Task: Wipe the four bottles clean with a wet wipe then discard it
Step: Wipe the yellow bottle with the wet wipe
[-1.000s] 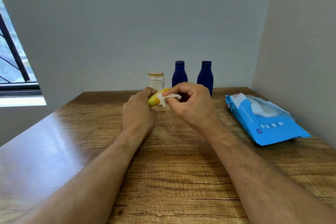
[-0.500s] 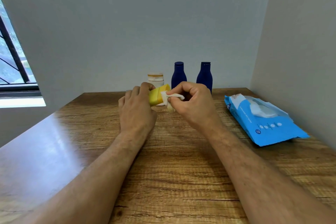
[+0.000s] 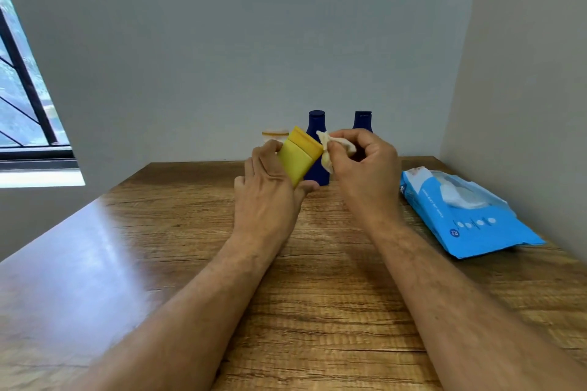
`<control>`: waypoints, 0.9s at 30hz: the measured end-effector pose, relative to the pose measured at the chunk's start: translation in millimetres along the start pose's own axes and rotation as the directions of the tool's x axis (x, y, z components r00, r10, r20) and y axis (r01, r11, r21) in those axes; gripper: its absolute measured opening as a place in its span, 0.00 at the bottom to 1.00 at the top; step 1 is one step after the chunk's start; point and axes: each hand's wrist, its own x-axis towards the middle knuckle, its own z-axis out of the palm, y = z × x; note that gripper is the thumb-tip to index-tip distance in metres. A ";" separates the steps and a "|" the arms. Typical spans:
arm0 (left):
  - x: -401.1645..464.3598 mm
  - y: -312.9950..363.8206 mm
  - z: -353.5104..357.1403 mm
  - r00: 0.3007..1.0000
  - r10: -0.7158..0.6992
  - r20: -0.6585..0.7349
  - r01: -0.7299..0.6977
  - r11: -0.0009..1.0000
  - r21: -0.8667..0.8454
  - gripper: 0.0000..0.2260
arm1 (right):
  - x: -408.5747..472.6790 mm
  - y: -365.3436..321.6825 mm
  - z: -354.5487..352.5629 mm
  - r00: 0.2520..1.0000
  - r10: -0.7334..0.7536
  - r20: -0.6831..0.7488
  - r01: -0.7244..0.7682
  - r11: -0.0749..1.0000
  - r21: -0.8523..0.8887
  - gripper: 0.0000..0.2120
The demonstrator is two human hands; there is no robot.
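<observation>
Small yellow plastic bottle point(image 3: 297, 157) with darker yellow cap, held above the bench, cap tilted toward 1 o'clock. Crumpled white wet wipe point(image 3: 330, 149) touching the cap. Two dark blue plastic bottles point(image 3: 316, 124) point(image 3: 362, 120) and a pale squat bottle point(image 3: 275, 135) upright at 12 o'clock.

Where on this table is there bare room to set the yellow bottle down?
Bare wood lies left of the left hand, toward the window side of the table, and between the forearms. It is crowded along the back wall, where two blue bottles and a pale jar stand, and at the right by the wipes pack.
</observation>
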 end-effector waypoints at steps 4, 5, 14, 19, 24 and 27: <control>-2.2 1.4 -6.7 1.000 -0.012 -0.003 0.012 1.000 0.015 0.36 | -3.8 -1.5 -0.5 0.992 -0.108 0.068 0.110 0.993 -0.029 0.04; -3.1 2.1 -6.9 1.000 -0.003 -0.001 0.003 0.999 0.034 0.35 | -5.5 -1.3 -0.2 0.983 -0.153 0.102 0.161 0.985 -0.068 0.05; -3.1 4.2 -8.6 0.967 0.248 0.054 -0.252 0.914 0.318 0.28 | -4.0 6.1 1.4 0.943 -0.247 0.223 0.317 0.870 -0.378 0.12; -3.2 5.0 -7.8 0.988 0.138 0.068 -0.147 0.977 0.151 0.28 | -4.5 6.4 1.1 0.956 -0.216 0.198 0.278 0.881 -0.383 0.10; -1.4 -1.3 -5.6 0.990 -0.007 0.138 0.025 0.991 -0.131 0.30 | -5.4 6.5 0.8 0.969 -0.175 0.175 0.228 0.904 -0.361 0.07; -0.3 2.0 -5.1 0.974 -0.133 0.185 0.178 0.949 -0.260 0.31 | -4.8 5.9 -0.7 0.971 -0.181 0.158 0.225 0.917 -0.330 0.06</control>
